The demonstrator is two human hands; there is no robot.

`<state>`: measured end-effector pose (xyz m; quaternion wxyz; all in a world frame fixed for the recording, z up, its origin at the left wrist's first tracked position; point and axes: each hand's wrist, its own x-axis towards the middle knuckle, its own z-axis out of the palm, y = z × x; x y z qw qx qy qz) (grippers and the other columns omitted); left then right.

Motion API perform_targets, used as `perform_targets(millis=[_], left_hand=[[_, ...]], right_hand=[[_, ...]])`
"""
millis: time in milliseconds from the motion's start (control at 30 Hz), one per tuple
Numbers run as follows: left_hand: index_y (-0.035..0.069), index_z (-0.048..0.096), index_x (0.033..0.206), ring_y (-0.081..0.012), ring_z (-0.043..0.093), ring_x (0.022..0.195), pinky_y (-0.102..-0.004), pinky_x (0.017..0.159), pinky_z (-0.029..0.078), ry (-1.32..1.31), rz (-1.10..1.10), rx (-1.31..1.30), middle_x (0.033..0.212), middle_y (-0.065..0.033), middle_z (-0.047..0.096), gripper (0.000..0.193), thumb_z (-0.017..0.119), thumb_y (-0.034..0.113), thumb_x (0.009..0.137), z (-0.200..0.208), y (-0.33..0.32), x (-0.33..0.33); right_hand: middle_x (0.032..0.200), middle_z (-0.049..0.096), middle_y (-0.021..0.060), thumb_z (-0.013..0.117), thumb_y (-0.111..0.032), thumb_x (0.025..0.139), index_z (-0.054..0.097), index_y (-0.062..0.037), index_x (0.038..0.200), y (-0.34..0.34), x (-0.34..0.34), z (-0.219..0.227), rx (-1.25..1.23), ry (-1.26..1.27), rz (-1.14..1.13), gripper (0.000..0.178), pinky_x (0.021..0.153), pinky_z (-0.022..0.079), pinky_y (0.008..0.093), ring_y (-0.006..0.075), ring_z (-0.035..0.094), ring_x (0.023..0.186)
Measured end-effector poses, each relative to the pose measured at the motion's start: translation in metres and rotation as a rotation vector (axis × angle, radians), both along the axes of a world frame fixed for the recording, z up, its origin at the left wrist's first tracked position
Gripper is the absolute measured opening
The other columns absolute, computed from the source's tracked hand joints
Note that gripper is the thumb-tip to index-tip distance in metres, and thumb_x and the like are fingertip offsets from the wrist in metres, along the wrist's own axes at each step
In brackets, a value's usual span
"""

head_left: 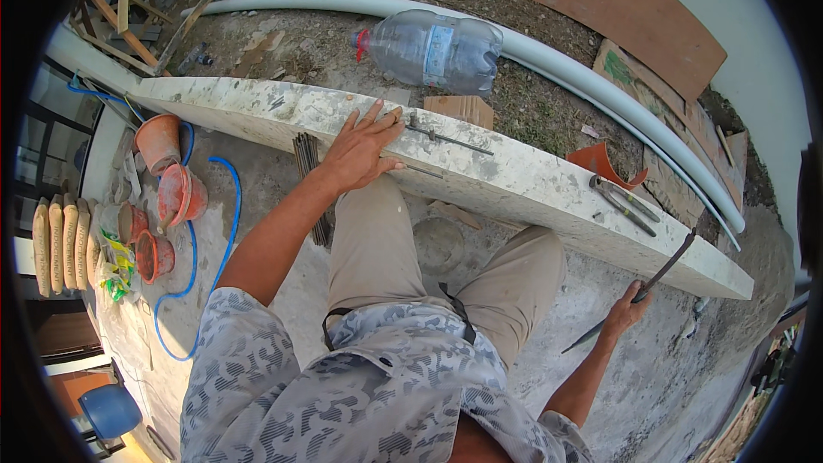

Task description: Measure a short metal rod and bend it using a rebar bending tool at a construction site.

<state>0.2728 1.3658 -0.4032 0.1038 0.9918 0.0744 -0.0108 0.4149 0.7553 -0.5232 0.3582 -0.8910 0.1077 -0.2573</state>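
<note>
My left hand (364, 150) lies with its fingers stretched out on the pale top of a low concrete wall (527, 167). Beside its fingertips are a thin dark steel rod (454, 139) and a second, shorter rod (422, 171); whether the palm presses on either is hidden. Off to the right, my right hand (627, 310) is closed around a long dark metal bar (667, 267), held aslant near the wall's right end. The bar's lower end tapers to a point. A pair of pincers (624, 206) rests on the wall between my hands.
Beyond the wall lie a big clear plastic bottle (433, 50) and long white pipes (591, 77). A bundle of rods (310, 180) leans against its near side. To the left are orange buckets (182, 195), a blue hose (233, 197) and several paper sacks (69, 244).
</note>
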Motion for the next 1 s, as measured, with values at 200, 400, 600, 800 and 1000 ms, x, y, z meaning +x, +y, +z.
perform_targets(millis=[200,400,600,800,1000], left_hand=[[0.008,0.043,0.155,-0.0296,0.023,0.156,-0.0499,0.129,0.018,0.071,-0.005,-0.069,0.166,-0.0103,0.034,0.074,0.071,0.038,0.093,0.003,-0.001,0.004],[0.006,0.039,0.156,-0.0291,0.026,0.155,-0.0428,0.128,0.023,0.027,0.042,-0.131,0.165,-0.0129,0.034,0.075,0.073,0.028,0.093,-0.001,-0.005,0.002],[0.006,0.040,0.156,-0.0293,0.026,0.155,-0.0454,0.128,0.024,0.033,0.027,-0.166,0.166,-0.0124,0.033,0.078,0.074,0.032,0.091,0.000,-0.004,0.007],[0.004,0.043,0.154,-0.0301,0.027,0.155,-0.0509,0.127,0.023,0.020,-0.005,-0.113,0.165,-0.0143,0.035,0.078,0.075,0.034,0.089,-0.002,0.001,0.007],[0.004,0.044,0.153,-0.0307,0.026,0.155,-0.0523,0.127,0.021,-0.008,0.030,-0.221,0.164,-0.0165,0.036,0.080,0.077,0.033,0.087,-0.007,0.003,0.007]], right_hand=[[0.074,0.059,0.0041,0.063,-0.028,0.104,0.065,-0.0062,0.124,0.116,0.019,0.176,-0.259,0.081,0.560,0.029,0.058,0.041,0.0340,0.0143,0.049,0.064],[0.070,0.062,0.0079,0.069,-0.029,0.099,0.070,-0.0041,0.119,0.196,0.078,0.224,-0.479,0.334,0.962,0.032,0.060,0.044,0.0373,0.0167,0.051,0.060],[0.074,0.065,0.0124,0.071,-0.025,0.096,0.071,-0.0035,0.119,0.246,0.100,0.226,-0.478,0.502,1.180,0.031,0.065,0.048,0.0374,0.0196,0.057,0.063],[0.078,0.069,0.0177,0.070,-0.028,0.096,0.073,-0.0023,0.113,0.285,0.107,0.235,-0.691,0.564,1.212,0.031,0.069,0.051,0.0439,0.0283,0.066,0.071],[0.077,0.068,0.0222,0.065,-0.040,0.097,0.073,0.0000,0.100,0.309,0.134,0.225,-0.776,0.673,1.311,0.041,0.071,0.051,0.0465,0.0357,0.066,0.073]])
